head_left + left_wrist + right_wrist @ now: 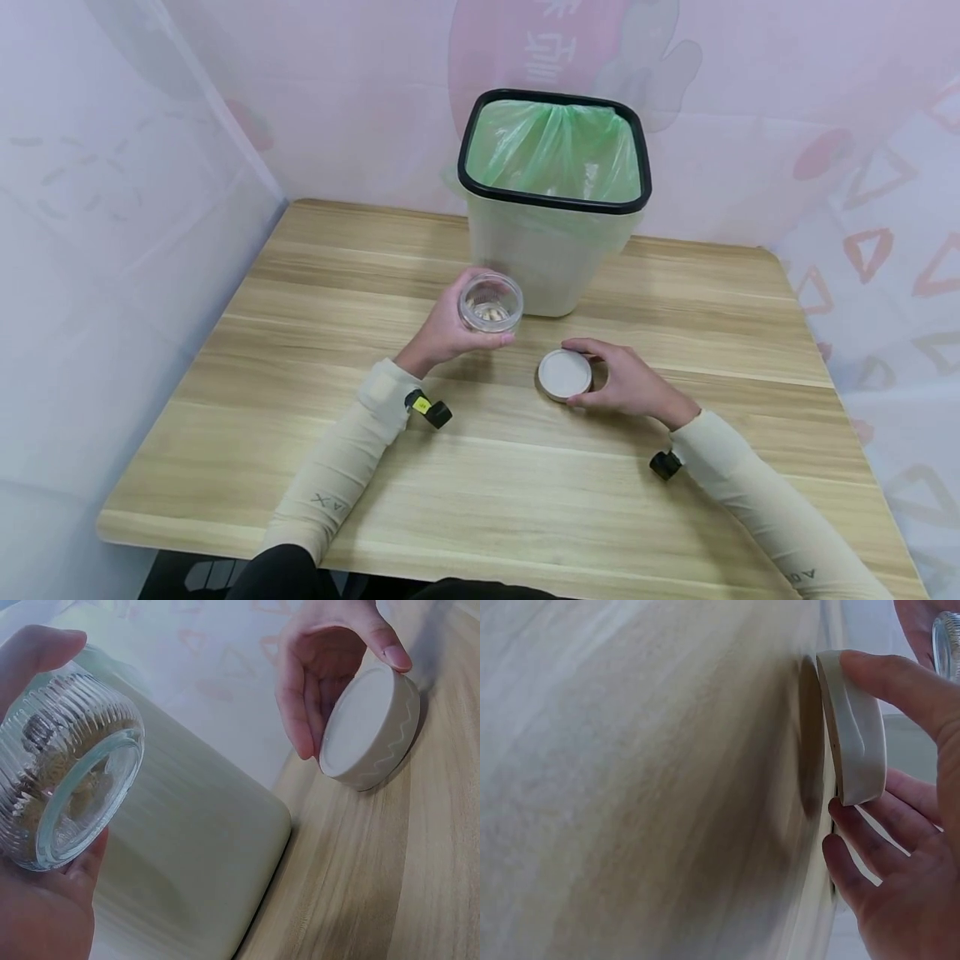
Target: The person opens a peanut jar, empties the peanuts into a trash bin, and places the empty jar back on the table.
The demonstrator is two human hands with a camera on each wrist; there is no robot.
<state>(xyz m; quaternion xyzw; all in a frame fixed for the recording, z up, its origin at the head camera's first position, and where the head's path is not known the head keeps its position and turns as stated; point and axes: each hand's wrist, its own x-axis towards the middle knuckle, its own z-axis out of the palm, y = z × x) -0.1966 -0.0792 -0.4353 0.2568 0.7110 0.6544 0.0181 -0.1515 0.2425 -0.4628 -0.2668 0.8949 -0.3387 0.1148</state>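
My left hand (452,323) grips a ribbed glass jar (71,761) round its side, in front of the bin, clear of the table. Its open mouth faces the head camera, and small pale bits lie at the bottom. To the right, my right hand (628,379) holds a thick, round white disc (564,373) by its edge, thumb on one side and fingers on the other. A zigzag groove runs round the disc's side in the left wrist view. The right wrist view shows the disc (855,727) just above the wooden surface, over its own shadow.
A pale bin (540,250) with a black rim and green liner stands at the back of the wooden table (510,492), close behind the jar. Printed cloth walls (360,100) border the table's back and sides.
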